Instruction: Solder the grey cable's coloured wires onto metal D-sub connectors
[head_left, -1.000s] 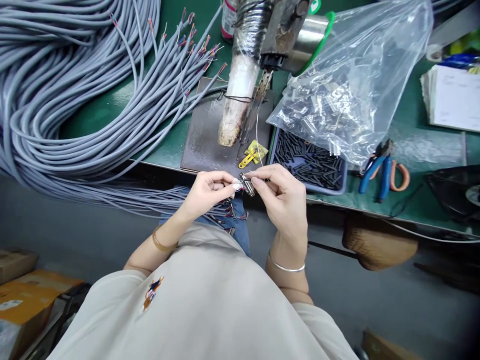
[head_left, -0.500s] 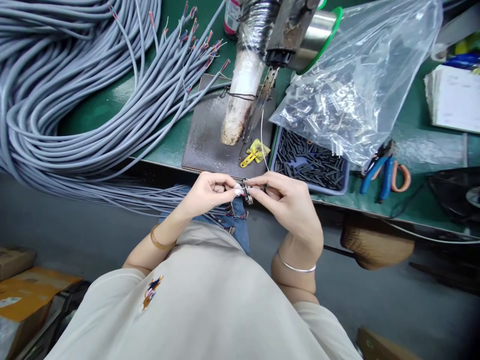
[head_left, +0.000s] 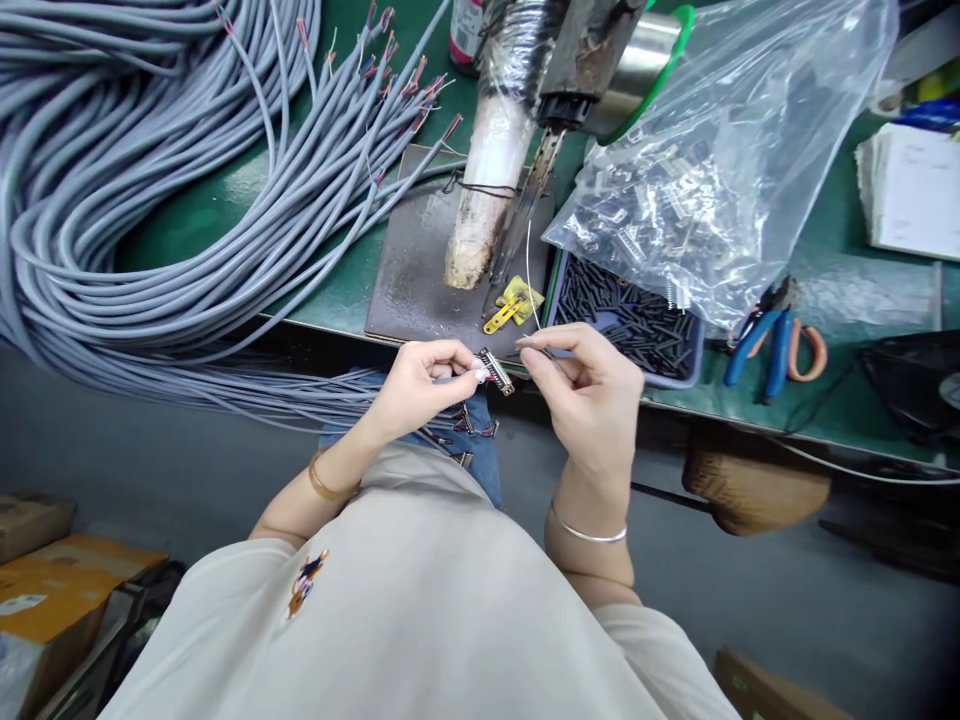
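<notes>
My left hand [head_left: 431,388] pinches a multi-pin connector [head_left: 496,372] at its left end, near the bench's front edge. Small coloured wires show by the thumb; their joints are too small to make out. To the right, apart from the connector, my right hand [head_left: 589,385] has thumb and forefinger closed together. A thin whitish solder wire [head_left: 529,265] runs down to these fingers; the pinched part is mostly hidden. More wired connectors [head_left: 465,418] lie on my lap below. Above the hands a soldering iron [head_left: 536,180] points downward in a stand.
Grey cables [head_left: 225,260] with stripped ends cover the left of the bench. A dark plate [head_left: 412,250] holds a yellow clip [head_left: 501,316]. On the right are a tray [head_left: 697,370] of black sleeves, a plastic bag [head_left: 780,130] of metal parts, blue-handled pliers [head_left: 776,355] and a wire spool [head_left: 645,70].
My right hand has drawn back from the connector, up and to the right, with its fingertips still together. The connector now shows more fully in my left hand, which has hardly moved.
</notes>
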